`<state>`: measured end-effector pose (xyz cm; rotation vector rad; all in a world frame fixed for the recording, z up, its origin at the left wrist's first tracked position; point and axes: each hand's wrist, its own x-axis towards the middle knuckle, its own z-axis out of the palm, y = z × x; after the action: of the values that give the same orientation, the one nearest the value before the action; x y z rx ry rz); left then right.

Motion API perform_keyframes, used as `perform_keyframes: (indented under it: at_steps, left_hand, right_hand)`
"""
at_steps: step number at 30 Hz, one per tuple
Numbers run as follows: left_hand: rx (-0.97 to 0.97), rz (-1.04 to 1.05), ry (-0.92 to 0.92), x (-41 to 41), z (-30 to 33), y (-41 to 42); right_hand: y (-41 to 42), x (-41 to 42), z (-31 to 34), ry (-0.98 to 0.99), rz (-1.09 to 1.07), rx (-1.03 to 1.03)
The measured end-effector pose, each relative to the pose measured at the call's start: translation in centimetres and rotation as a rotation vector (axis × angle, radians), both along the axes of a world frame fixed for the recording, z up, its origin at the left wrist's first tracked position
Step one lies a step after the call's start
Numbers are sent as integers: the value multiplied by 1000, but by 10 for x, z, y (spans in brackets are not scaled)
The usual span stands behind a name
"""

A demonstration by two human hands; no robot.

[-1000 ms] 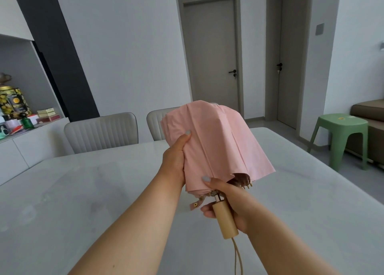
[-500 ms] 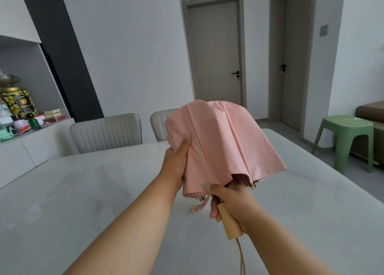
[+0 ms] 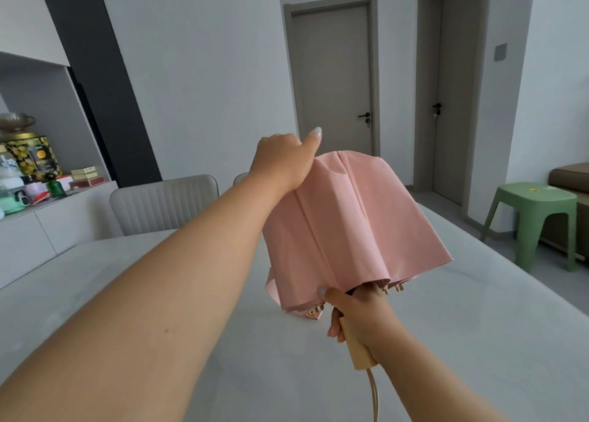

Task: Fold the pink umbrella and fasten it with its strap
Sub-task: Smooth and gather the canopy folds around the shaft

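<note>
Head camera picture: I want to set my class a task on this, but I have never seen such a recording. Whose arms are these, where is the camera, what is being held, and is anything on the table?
There is no machine here. A person wears one wide-angle camera on the head, looking forward and down, so the two bare arms reaching into the picture are the person's own. The right hand grips the pale wooden handle of a collapsed pink fabric umbrella, held above the pale grey marble-look table. A beige cord loop hangs from the handle's end. The left hand grasps the canopy's upper edge, gathering the loose folds. The umbrella's pink strap with its snap dangles unfastened near the handle. The visible tabletop carries no objects. Behind it stand grey padded chairs; a green plastic stool is at the right.
</note>
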<state>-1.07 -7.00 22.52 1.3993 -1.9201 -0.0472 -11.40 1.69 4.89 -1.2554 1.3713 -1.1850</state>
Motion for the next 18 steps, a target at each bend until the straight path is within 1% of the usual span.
perform_keyframes:
  at_steps: [2, 3, 8, 13, 14, 15, 17, 18]
  left_hand:
    - [172, 40, -17, -1, 7, -1]
    - [213, 39, -8, -1, 9, -2]
    - [330, -170, 159, 4, 16, -4]
    - [381, -134, 142, 6, 16, -3]
    - [400, -169, 186, 7, 16, -3]
    - [431, -239, 271, 9, 16, -5]
    - [513, -438, 470, 15, 15, -10]
    - [540, -523, 541, 18, 13, -11]
  right_hand:
    - [0, -1, 0, 3, 5, 21]
    - [-1, -1, 0, 12, 11, 42]
    - [-2, -5, -2, 10, 20, 82]
    - [-2, -2, -2, 24, 26, 91]
    - [-1, -2, -3, 12, 25, 95]
    - [-1, -1, -3, -12, 24, 94]
    - [0, -2, -3, -55, 15, 67]
    - [0, -3, -2, -66, 7, 49]
